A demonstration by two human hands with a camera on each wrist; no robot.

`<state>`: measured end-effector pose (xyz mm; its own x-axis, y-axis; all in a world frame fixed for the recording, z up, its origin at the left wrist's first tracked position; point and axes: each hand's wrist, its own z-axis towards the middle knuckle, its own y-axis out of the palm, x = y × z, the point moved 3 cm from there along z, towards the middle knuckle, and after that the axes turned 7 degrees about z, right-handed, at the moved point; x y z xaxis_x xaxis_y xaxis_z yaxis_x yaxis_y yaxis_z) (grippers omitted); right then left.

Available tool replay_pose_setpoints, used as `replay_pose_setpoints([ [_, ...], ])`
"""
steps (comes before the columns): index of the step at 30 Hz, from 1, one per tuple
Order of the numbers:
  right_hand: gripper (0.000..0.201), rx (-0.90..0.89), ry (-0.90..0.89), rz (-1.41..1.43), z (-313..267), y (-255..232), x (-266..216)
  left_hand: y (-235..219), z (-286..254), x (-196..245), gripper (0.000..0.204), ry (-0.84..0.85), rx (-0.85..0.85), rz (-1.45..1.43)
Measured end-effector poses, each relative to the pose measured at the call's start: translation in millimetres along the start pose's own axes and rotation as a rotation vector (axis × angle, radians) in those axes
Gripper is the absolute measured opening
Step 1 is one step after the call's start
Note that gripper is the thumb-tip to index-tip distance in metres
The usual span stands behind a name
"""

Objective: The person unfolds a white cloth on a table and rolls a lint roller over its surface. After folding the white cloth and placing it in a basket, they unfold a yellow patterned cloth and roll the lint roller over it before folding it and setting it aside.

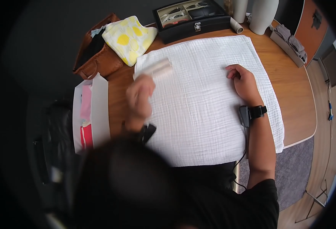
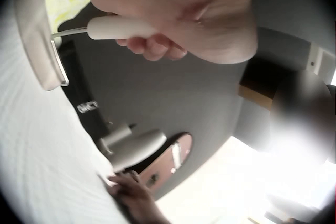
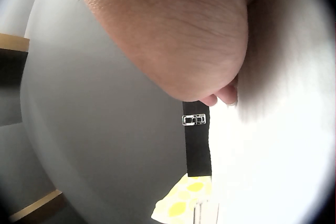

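Note:
My left hand (image 1: 140, 97) grips the white handle of a lint roller (image 2: 39, 43), its fingers curled round it. The roller's pale cylinder lies over the far left part of a white crinkled cloth (image 1: 198, 103) spread on the table. Both that hand and the roller are blurred in the head view. My right hand (image 1: 245, 82) rests on the right side of the same cloth, fingers loosely bent and holding nothing. From the right wrist, mostly the heel of that hand shows, with two fingertips (image 3: 228, 95) beyond it.
A yellow-dotted folded cloth (image 1: 131, 40) leans by a brown basket (image 1: 99, 65) at the far left. Below stands a white box (image 1: 101, 110) of folded fabrics. A black glasses case (image 1: 213, 24), white vases (image 1: 264, 17) and a box of grey cloth (image 1: 290, 47) line the back.

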<state>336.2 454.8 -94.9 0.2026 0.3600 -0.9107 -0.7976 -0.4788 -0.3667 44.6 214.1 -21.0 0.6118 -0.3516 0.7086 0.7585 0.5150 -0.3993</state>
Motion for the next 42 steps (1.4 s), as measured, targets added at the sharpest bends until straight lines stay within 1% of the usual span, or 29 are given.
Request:
replay_pose_setpoints([
  [1, 0.044, 0.001, -0.005, 0.0, -0.5, 0.1, 0.6, 3.4, 17.1, -6.0, 0.035, -0.01, 0.021, 0.085],
  [3, 0.043, 0.004, -0.02, -0.002, -0.5, 0.1, 1.1, -1.3, 32.3, -38.9, 0.027, 0.088, 0.059, 0.122],
  [4, 0.043, 0.004, -0.028, -0.002, -0.4, 0.5, 1.4, -2.2, 37.4, -41.9, 0.023, 0.139, 0.08, 0.141],
  [5, 0.043, 0.008, -0.034, -0.003, -0.2, 0.2, 2.0, -2.9, 36.7, -41.7, 0.023, 0.099, 0.082, 0.105],
  [7, 0.043, 0.014, -0.043, -0.01, -0.4, -1.8, 0.1, -2.1, 22.4, -21.5, 0.023, 0.007, 0.072, 0.029],
  [10, 0.043, 0.006, -0.041, -0.021, -2.6, -2.1, -4.7, -2.8, -22.0, 21.3, 0.024, -0.016, -0.079, -0.05],
  [11, 0.043, 0.002, -0.033, -0.023, -2.7, -1.6, -4.5, -4.3, -42.9, 37.2, 0.024, 0.072, -0.113, 0.107],
  [14, 0.042, -0.011, -0.051, -0.039, -2.5, -0.4, -3.8, 2.8, -146.6, 84.2, 0.024, 0.184, 0.108, 0.283],
  [15, 0.041, -0.009, -0.066, -0.046, -1.8, -0.6, -3.3, -6.7, -174.4, 110.0, 0.025, 0.123, 0.064, 0.17],
  [17, 0.041, -0.012, -0.068, -0.057, -1.8, -0.3, 1.2, -15.5, -147.8, 172.6, 0.036, -0.063, -0.193, -0.095],
  [18, 0.041, -0.012, -0.06, -0.056, -1.6, 0.5, 2.7, -15.4, -115.9, 208.4, 0.044, -0.19, -0.401, -0.248],
  [21, 0.042, -0.025, -0.04, -0.063, -0.6, 2.1, 6.7, -5.4, -111.4, 212.0, 0.049, -0.139, -0.274, -0.576],
  [22, 0.042, -0.03, -0.041, -0.064, -0.7, 2.1, 7.1, -12.4, -115.1, 214.5, 0.049, -0.226, -0.301, -0.541],
  [25, 0.041, -0.031, -0.055, -0.057, 0.8, 1.8, 9.6, -21.1, -102.2, 209.2, 0.05, -0.248, -0.5, -0.356],
  [26, 0.041, -0.031, -0.06, -0.056, 0.3, 1.3, 11.2, -24.0, -113.8, 171.5, 0.042, -0.045, -0.762, -0.378],
  [27, 0.04, -0.03, -0.063, -0.062, 0.2, 0.5, 9.7, -29.0, -127.6, 133.6, 0.039, 0.161, -1.013, -0.43],
  [30, 0.039, -0.032, -0.058, -0.056, -2.0, 1.1, 4.2, 9.0, -110.2, 116.5, 0.028, -0.082, -0.488, 0.057],
  [31, 0.039, -0.012, -0.086, -0.05, -3.2, 1.6, -1.2, 18.4, -103.8, 114.5, 0.026, -0.159, -0.304, 0.208],
  [33, 0.039, 0.021, -0.138, -0.041, -7.8, 5.8, -14.6, 29.0, -90.6, 113.0, 0.024, -0.191, -0.105, 0.299],
  [34, 0.04, 0.011, -0.209, -0.116, -9.6, 7.6, -29.9, 34.5, -80.7, 110.9, 0.024, -0.143, -0.091, 0.244],
  [35, 0.042, -0.029, -0.168, -0.131, -15.0, 8.7, -43.6, 38.7, -69.3, 108.3, 0.025, -0.095, -0.074, 0.191],
  [37, 0.048, -0.167, -0.287, -0.058, -35.3, 18.4, -92.2, 43.3, -51.7, 104.3, 0.025, -0.01, -0.036, 0.092],
  [39, 0.054, -0.344, -0.42, 0.011, -61.0, 38.8, -136.4, 45.7, -44.0, 103.4, 0.026, 0.074, -0.006, 0.0],
  [40, 0.057, -0.406, -0.472, 0.074, -74.7, 52.9, -150.9, 48.9, -47.1, 100.9, 0.027, 0.084, 0.001, -0.05],
  [41, 0.06, -0.469, -0.522, 0.139, -86.6, 66.8, -163.1, 52.5, -48.9, 97.1, 0.031, 0.158, 0.003, -0.028],
  [42, 0.065, -0.518, -0.521, 0.199, -93.6, 80.8, -171.6, 56.0, -51.5, 104.4, 0.033, 0.13, 0.0, -0.004],
])
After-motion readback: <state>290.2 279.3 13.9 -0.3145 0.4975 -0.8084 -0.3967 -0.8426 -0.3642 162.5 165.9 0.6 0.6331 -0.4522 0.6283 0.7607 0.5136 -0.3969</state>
